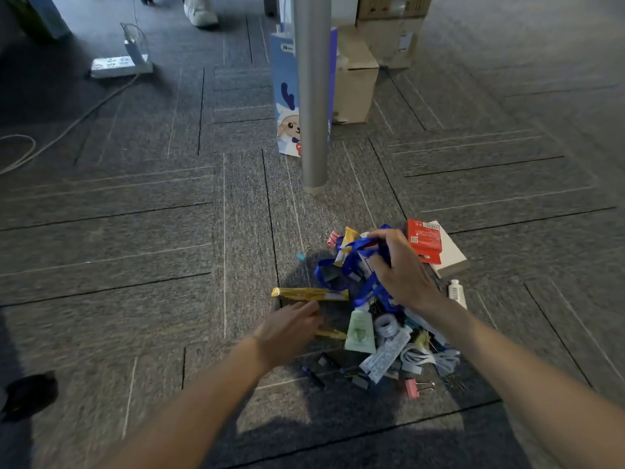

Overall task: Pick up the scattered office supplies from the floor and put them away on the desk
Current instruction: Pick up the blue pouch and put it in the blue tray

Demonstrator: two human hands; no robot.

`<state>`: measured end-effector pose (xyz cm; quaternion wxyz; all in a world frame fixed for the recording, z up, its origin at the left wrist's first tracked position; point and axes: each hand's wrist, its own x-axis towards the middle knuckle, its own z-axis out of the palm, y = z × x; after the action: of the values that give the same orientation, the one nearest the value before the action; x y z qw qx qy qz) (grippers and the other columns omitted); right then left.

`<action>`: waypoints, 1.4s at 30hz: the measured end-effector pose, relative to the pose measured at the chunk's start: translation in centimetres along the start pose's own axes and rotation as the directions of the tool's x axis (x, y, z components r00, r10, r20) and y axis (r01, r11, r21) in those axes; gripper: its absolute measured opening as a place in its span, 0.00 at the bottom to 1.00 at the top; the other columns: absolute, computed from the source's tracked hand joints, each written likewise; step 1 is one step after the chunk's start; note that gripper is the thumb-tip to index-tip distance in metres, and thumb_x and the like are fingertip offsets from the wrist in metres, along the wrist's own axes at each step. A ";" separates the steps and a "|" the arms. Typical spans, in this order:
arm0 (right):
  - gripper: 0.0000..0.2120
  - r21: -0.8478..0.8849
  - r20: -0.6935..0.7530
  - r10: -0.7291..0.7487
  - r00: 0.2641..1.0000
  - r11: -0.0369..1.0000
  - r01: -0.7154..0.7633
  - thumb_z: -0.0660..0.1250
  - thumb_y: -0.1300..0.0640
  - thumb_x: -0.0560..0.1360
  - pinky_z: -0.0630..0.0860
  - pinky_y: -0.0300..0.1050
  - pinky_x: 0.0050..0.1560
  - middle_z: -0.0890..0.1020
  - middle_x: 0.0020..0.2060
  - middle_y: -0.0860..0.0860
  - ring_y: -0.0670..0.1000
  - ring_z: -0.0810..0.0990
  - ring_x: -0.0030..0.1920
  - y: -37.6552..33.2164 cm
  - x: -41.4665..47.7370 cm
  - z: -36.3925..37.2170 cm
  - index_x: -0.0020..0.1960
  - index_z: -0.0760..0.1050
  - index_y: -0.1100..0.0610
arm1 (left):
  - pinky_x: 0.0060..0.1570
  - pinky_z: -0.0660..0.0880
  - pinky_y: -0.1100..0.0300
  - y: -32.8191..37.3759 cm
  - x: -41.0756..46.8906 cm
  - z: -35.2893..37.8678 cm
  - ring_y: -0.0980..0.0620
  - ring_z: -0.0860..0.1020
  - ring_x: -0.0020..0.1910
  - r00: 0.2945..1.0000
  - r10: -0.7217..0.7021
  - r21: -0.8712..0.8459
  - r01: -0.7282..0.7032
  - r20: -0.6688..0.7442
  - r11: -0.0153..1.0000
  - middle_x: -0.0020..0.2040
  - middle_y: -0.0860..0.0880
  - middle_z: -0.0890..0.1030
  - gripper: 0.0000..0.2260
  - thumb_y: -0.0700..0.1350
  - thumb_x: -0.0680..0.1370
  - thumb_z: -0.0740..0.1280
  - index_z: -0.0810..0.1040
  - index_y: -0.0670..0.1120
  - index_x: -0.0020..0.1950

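Observation:
A heap of office supplies lies on the grey carpet at lower right. My right hand point(400, 265) grips a tangled blue lanyard point(355, 265) at the top of the heap. My left hand point(291, 328) reaches in with straight fingers, its tips beside a yellow packet point(309, 294) and over a second yellow item point(333, 334). The heap also holds a red box point(424, 240), a white box point(451, 253), a green tube point(360, 331), white cables point(426, 358), a white bottle point(457, 292) and pink binder clips point(413, 388).
A grey desk leg point(313, 96) stands just behind the heap, with a blue paper bag point(285, 96) and cardboard boxes point(358, 76) behind it. A power strip point(118, 66) and its cord lie at far left. Someone's white shoe point(199, 10) is at the top.

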<state>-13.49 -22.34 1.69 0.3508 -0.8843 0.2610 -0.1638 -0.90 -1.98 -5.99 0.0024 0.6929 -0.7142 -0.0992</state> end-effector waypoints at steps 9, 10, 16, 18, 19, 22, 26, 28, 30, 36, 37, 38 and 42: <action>0.11 0.142 -0.016 0.229 0.973 0.964 -0.224 0.52 0.60 0.79 0.64 0.44 0.49 0.75 0.52 0.51 0.49 0.72 0.53 -1.5 2.0 -1.6 0.52 0.73 0.54 | 0.29 0.71 0.59 -1.3 -0.4 -2.6 0.52 0.72 0.34 0.868 -0.458 -0.475 0.326 -0.193 0.818 0.44 0.49 0.72 0.03 0.41 0.81 0.56 0.68 0.44 0.51; 0.11 0.148 -0.019 0.286 0.958 0.948 -0.281 0.52 0.59 0.79 0.64 0.44 0.47 0.76 0.50 0.53 0.51 0.73 0.53 -1.4 2.5 -1.0 0.51 0.73 0.55 | 0.27 0.67 0.62 -1.4 0.1 -3.0 0.52 0.72 0.33 0.853 -0.497 -0.502 0.363 -0.161 0.785 0.43 0.49 0.72 0.02 0.41 0.80 0.56 0.68 0.44 0.50; 0.15 -0.105 0.079 0.456 0.887 0.888 -0.447 0.53 0.61 0.82 0.66 0.48 0.59 0.68 0.65 0.63 0.63 0.69 0.64 -1.3 5.3 3.4 0.66 0.67 0.64 | 0.34 0.68 0.63 -2.2 2.6 -2.9 0.52 0.75 0.43 0.860 -0.510 -0.350 0.471 -0.025 0.810 0.54 0.50 0.72 0.16 0.50 0.77 0.66 0.68 0.45 0.60; 0.18 -0.289 0.182 0.489 0.853 0.856 -0.429 0.52 0.59 0.82 0.64 0.53 0.63 0.61 0.69 0.65 0.66 0.68 0.64 -1.2 5.7 5.0 0.69 0.63 0.64 | 0.36 0.70 0.60 -2.1 3.0 -2.1 0.50 0.76 0.48 0.893 -0.449 -0.281 0.432 0.004 0.857 0.55 0.50 0.72 0.23 0.54 0.73 0.70 0.68 0.47 0.62; 0.20 -0.378 0.207 0.504 0.839 0.832 -0.406 0.52 0.55 0.83 0.64 0.55 0.64 0.60 0.70 0.67 0.67 0.67 0.64 -1.1 5.9 5.6 0.71 0.61 0.64 | 0.36 0.71 0.58 -2.1 3.2 -2.0 0.49 0.77 0.48 0.896 -0.443 -0.271 0.429 0.009 0.862 0.55 0.50 0.72 0.24 0.55 0.71 0.71 0.68 0.47 0.61; 0.37 -0.433 0.235 0.509 0.828 0.818 -0.380 0.62 0.43 0.78 0.66 0.56 0.64 0.60 0.70 0.68 0.67 0.63 0.69 0.0 6.3 6.8 0.75 0.51 0.62 | 0.36 0.69 0.59 -2.2 3.5 -1.7 0.50 0.77 0.47 0.883 -0.470 -0.285 0.448 -0.013 0.848 0.53 0.50 0.74 0.23 0.55 0.71 0.71 0.69 0.46 0.59; 0.33 -0.436 0.191 0.334 0.923 0.872 -0.225 0.72 0.50 0.70 0.70 0.52 0.57 0.72 0.63 0.62 0.62 0.69 0.65 1.1 6.4 7.0 0.69 0.61 0.58 | 0.38 0.69 0.59 -2.5 2.8 -1.6 0.50 0.76 0.49 0.892 -0.449 -0.304 0.416 -0.045 0.857 0.52 0.49 0.77 0.16 0.52 0.75 0.68 0.70 0.46 0.58; 0.27 -0.347 0.158 0.304 0.940 0.908 -0.235 0.72 0.54 0.70 0.68 0.47 0.48 0.76 0.56 0.57 0.59 0.73 0.58 1.7 6.4 6.6 0.64 0.65 0.57 | 0.41 0.71 0.58 -2.6 2.0 -1.7 0.50 0.76 0.50 0.898 -0.436 -0.321 0.396 -0.061 0.860 0.53 0.49 0.77 0.13 0.50 0.77 0.65 0.71 0.45 0.59; 0.23 -0.224 0.122 0.313 0.942 0.933 -0.281 0.71 0.55 0.72 0.67 0.45 0.44 0.75 0.49 0.53 0.55 0.75 0.51 1.8 6.2 5.9 0.62 0.66 0.57 | 0.44 0.71 0.61 -2.8 1.5 -1.6 0.52 0.74 0.48 0.899 -0.433 -0.358 0.385 -0.062 0.851 0.53 0.49 0.76 0.11 0.47 0.78 0.64 0.72 0.44 0.58; 0.16 0.210 0.039 0.325 0.945 0.922 -0.326 0.67 0.61 0.74 0.69 0.38 0.35 0.78 0.40 0.50 0.46 0.77 0.37 0.7 5.2 2.2 0.59 0.67 0.58 | 0.28 0.64 0.68 -2.6 1.0 -3.8 0.55 0.70 0.33 0.794 -0.606 -0.618 0.457 -0.041 0.640 0.40 0.51 0.72 0.06 0.43 0.80 0.61 0.68 0.45 0.44; 0.15 0.254 0.035 0.313 0.949 0.916 -0.311 0.67 0.62 0.75 0.69 0.36 0.32 0.77 0.37 0.50 0.43 0.76 0.33 -0.1 4.9 1.2 0.59 0.67 0.59 | 0.26 0.64 0.67 -2.4 0.8 -5.0 0.55 0.69 0.31 0.773 -0.633 -0.732 0.451 0.036 0.510 0.38 0.50 0.72 0.06 0.41 0.81 0.60 0.67 0.45 0.43; 0.15 0.294 0.035 0.307 0.951 0.906 -0.304 0.66 0.63 0.75 0.68 0.34 0.29 0.75 0.34 0.49 0.40 0.75 0.28 -1.1 4.5 0.0 0.59 0.67 0.60 | 0.26 0.65 0.67 -2.2 0.8 -6.4 0.54 0.69 0.31 0.759 -0.643 -0.824 0.427 0.104 0.371 0.38 0.49 0.73 0.07 0.40 0.81 0.59 0.66 0.45 0.43; 0.17 0.407 0.061 0.312 0.948 0.860 -0.309 0.65 0.65 0.76 0.67 0.33 0.27 0.71 0.30 0.49 0.40 0.70 0.24 -8.5 2.7 -6.2 0.62 0.65 0.58 | 0.32 0.67 0.63 0.5 0.1 -15.2 0.55 0.68 0.33 0.656 -0.694 -0.952 0.260 0.296 -0.161 0.39 0.48 0.71 0.06 0.39 0.82 0.55 0.67 0.44 0.45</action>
<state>-11.32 -21.93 12.32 0.5498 -0.7363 0.3607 -0.1597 0.77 -4.15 8.98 0.5386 0.7207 -0.1179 -0.4202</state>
